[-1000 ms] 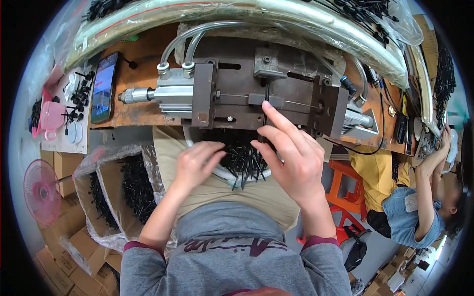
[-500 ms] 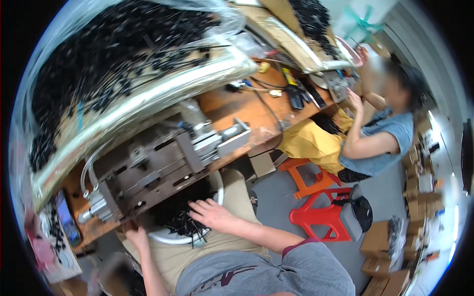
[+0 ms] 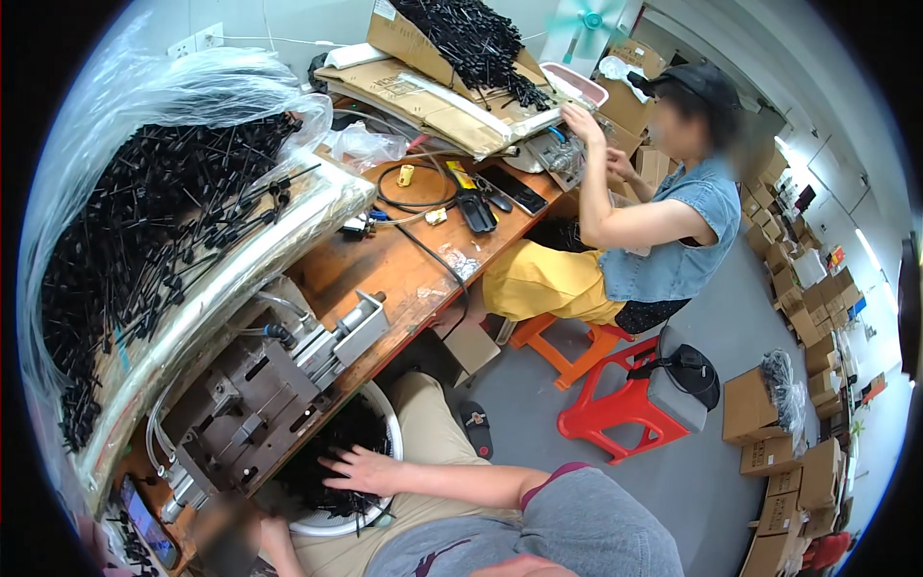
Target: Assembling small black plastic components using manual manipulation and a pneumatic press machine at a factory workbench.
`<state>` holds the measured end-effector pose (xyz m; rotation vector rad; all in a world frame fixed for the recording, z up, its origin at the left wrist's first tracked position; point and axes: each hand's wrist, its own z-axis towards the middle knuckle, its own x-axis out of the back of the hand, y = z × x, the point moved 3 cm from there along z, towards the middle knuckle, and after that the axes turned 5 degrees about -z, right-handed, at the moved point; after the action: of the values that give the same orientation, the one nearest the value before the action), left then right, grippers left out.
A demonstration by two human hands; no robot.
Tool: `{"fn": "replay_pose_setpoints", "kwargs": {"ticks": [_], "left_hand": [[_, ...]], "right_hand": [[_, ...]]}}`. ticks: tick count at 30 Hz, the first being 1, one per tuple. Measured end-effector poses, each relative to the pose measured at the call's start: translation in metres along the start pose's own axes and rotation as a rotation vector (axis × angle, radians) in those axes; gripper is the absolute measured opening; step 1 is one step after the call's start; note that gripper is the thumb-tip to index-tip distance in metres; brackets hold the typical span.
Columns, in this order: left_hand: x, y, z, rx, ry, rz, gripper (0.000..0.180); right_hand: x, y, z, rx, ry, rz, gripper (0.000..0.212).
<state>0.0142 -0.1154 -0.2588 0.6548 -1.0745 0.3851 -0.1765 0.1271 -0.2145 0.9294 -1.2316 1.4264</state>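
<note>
On my lap, under the table's edge, sits a white round basket (image 3: 395, 429) with thin black plastic parts (image 3: 358, 435) piled inside. My right hand (image 3: 365, 471) lies over the pile with its fingers spread, touching the parts. By the near left side of the basket is my left hand (image 3: 274, 535); a dark smeared patch covers its finger area, so its grip does not show. Just above both hands, a metal fixture (image 3: 223, 423) with air cylinders and tubes is mounted on the wooden table (image 3: 332, 274).
A large plastic-lined tray (image 3: 317, 213) heaped with black parts stands behind the fixture. A phone (image 3: 149, 524) lies at the table's left end. To the right, a co-worker (image 3: 663, 216) works at a small device (image 3: 558, 154). Red stool (image 3: 615, 418) and cartons (image 3: 750, 409) stand on the floor.
The whole view has swung, shifting the table and fixture left and lower in the picture. My right hand stays spread on the parts. The co-worker's hands have moved closer together at the device.
</note>
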Motion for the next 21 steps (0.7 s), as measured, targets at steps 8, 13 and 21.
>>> {"fn": "replay_pose_setpoints", "kwargs": {"ticks": [8, 13, 21], "left_hand": [[0.012, 0.014, -0.01, 0.189, -0.255, 0.083, 0.096], [0.027, 0.025, -0.012, 0.153, -0.282, 0.15, 0.068], [0.014, 0.012, -0.017, 0.182, -0.458, 0.184, 0.08]], "right_hand": [[-0.025, -0.014, 0.026, 0.064, -0.174, -0.108, 0.094], [-0.015, -0.018, 0.05, 0.054, -0.256, -0.074, 0.098], [-0.03, -0.005, 0.08, -0.19, -0.251, 0.066, 0.102]]}}
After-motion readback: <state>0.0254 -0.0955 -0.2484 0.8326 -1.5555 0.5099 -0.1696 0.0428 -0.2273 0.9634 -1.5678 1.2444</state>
